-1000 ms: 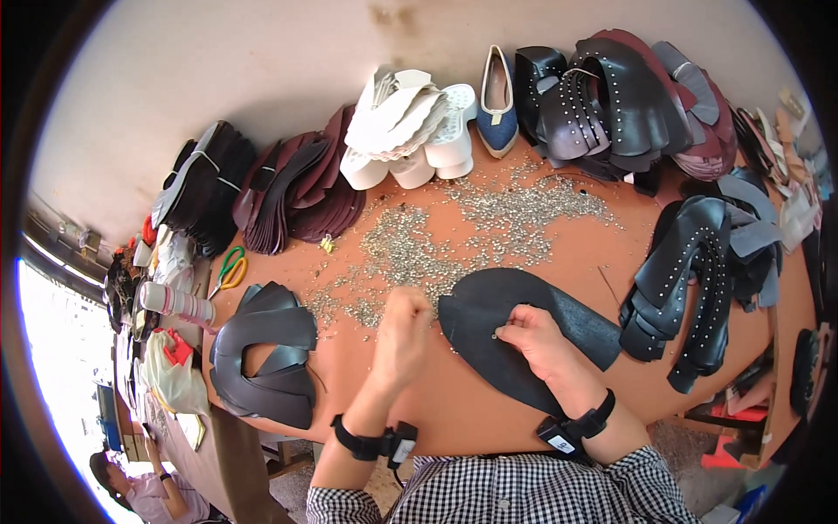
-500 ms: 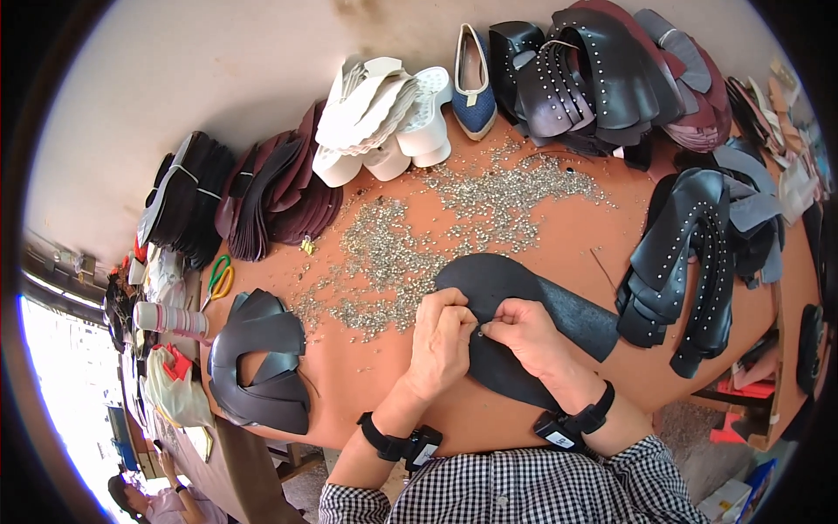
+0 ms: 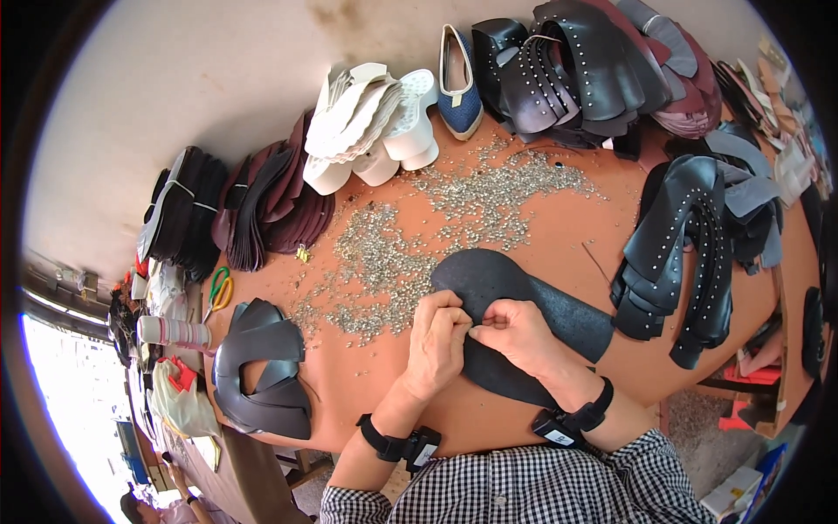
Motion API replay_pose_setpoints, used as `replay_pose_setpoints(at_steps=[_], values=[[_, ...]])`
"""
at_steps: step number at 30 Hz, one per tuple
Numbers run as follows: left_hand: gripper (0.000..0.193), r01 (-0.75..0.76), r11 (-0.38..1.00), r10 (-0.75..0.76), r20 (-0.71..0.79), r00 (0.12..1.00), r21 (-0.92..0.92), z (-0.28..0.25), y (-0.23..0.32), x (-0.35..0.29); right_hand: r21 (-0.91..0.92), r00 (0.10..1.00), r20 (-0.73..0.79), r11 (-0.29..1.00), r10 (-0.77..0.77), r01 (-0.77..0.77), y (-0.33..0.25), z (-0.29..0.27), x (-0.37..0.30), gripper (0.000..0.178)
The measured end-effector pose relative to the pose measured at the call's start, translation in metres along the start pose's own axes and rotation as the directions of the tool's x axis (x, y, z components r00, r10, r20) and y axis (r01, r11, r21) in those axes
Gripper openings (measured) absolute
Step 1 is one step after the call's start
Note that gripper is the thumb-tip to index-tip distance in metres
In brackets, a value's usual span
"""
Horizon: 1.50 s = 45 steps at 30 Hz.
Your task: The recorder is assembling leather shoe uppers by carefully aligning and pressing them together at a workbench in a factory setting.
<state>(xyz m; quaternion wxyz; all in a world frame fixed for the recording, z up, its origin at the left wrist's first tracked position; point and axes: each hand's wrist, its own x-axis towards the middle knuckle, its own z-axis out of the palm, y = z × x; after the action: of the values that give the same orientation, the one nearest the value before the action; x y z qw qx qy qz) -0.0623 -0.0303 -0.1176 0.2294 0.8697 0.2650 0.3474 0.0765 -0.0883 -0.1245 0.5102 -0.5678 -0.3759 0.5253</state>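
Observation:
A black curved leather shoe upper [image 3: 480, 273] lies in front of me on the table, its dull side up. My left hand [image 3: 438, 345] grips the inner edge of this piece, fingers curled over it. Close beside it, my right hand [image 3: 517, 339] pinches thumb and forefinger together at the same edge. Whatever is between those fingertips is too small or hidden to make out. Just beyond both hands, many small silver metal studs [image 3: 380, 262] are scattered over the orange-brown table cover [image 3: 345, 384].
Studded black uppers [image 3: 672, 236] are stacked at right, more [image 3: 602, 79] at the back. Plain black uppers [image 3: 262, 375] lie left, near scissors [image 3: 220, 290] and a thread cone [image 3: 173, 331]. White soles [image 3: 415, 127] and a blue shoe [image 3: 458, 92] stand behind. Another person [image 3: 179, 502] is at lower left.
My right fingertips have shifted slightly left, closer to my left hand, along the leather edge. A tiny shiny spot at the right fingertips earlier is now hidden. The view has shifted slightly.

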Motion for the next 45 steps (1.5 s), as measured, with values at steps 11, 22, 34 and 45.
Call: replay_pose_setpoints(at_steps=[11,22,34,45], values=[[0.013,0.404,0.752,-0.441,0.057,0.896,-0.521,-0.001,-0.001,-0.003,-0.009,0.999,0.035,1.0,0.0,0.0,-0.007,-0.004,-0.002,0.015],[0.008,0.387,0.763,-0.559,-0.229,0.797,-0.517,-0.067,-0.067,-0.022,0.123,0.985,-0.163,0.989,-0.064,0.085,0.006,-0.002,0.004,0.018],[0.014,0.585,0.791,-0.594,-0.006,0.805,0.178,-0.092,-0.089,-0.014,-0.056,0.997,-0.073,0.998,-0.006,0.002,0.013,0.001,0.003,0.026],[0.012,0.362,0.736,-0.54,0.174,0.823,0.572,-0.089,-0.084,-0.009,0.444,0.989,-0.041,0.889,0.143,-0.11,-0.002,0.006,-0.007,0.016]])
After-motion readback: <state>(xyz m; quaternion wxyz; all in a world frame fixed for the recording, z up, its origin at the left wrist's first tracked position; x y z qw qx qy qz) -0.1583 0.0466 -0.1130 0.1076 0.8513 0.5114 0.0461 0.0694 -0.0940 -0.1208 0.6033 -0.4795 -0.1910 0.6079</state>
